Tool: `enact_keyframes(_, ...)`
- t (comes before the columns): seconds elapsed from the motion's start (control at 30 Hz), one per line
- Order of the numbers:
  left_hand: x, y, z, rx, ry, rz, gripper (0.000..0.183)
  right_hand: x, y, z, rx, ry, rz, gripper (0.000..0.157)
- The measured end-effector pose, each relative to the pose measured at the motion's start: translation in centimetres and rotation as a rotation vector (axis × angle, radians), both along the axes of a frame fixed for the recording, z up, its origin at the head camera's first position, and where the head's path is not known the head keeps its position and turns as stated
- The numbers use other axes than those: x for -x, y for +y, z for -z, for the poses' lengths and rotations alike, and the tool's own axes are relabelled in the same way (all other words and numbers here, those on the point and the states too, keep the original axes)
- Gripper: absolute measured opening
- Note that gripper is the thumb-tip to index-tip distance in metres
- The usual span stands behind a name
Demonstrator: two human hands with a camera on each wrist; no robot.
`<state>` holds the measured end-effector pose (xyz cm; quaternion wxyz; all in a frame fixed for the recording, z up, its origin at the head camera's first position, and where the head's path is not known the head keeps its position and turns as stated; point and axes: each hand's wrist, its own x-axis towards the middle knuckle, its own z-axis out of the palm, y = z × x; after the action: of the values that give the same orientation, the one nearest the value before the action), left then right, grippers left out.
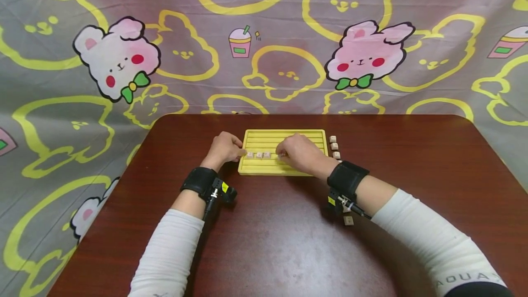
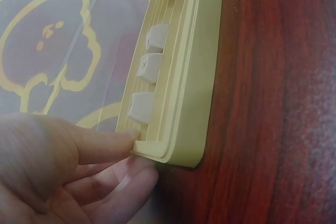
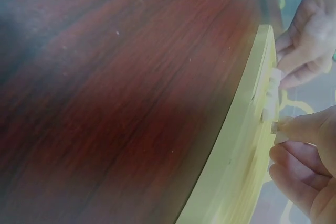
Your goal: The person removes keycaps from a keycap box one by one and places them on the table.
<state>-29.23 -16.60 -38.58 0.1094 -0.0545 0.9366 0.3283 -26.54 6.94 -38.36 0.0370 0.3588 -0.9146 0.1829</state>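
Note:
A yellow ridged tray (image 1: 264, 168) lies on the table, with three pale keycaps (image 1: 259, 155) in a row along one groove. The middle cap (image 2: 151, 68) bears an X in the left wrist view. At the tray's left end, my left hand (image 1: 224, 147) grips the edge, thumb on the rim and fingers curled beneath its corner. My right hand (image 1: 303, 152) is over the tray, to the right of the row. Between its thumb and index finger it pinches another keycap (image 3: 280, 135), just beside the placed ones in the right wrist view.
More loose keycaps (image 1: 334, 146) stand in a column along the tray's right side. Another keycap (image 1: 348, 220) lies nearer, below my right wrist strap (image 1: 348, 180). The brown table (image 1: 272, 242) reaches back to a patterned cloth (image 1: 280, 26).

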Motion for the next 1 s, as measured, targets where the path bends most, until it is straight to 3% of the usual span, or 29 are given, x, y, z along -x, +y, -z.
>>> enact_keyframes(0.47,0.2,0.1,0.3,-0.012,-0.029,-0.018,0.032,-2.1,1.5,-1.5,-0.001,0.050,-0.074,0.009)
enact_keyframes(1.0,0.0,0.1,0.1,0.004,-0.006,0.000,0.034,-6.2,5.4,-2.4,-0.004,0.084,-0.081,0.008)
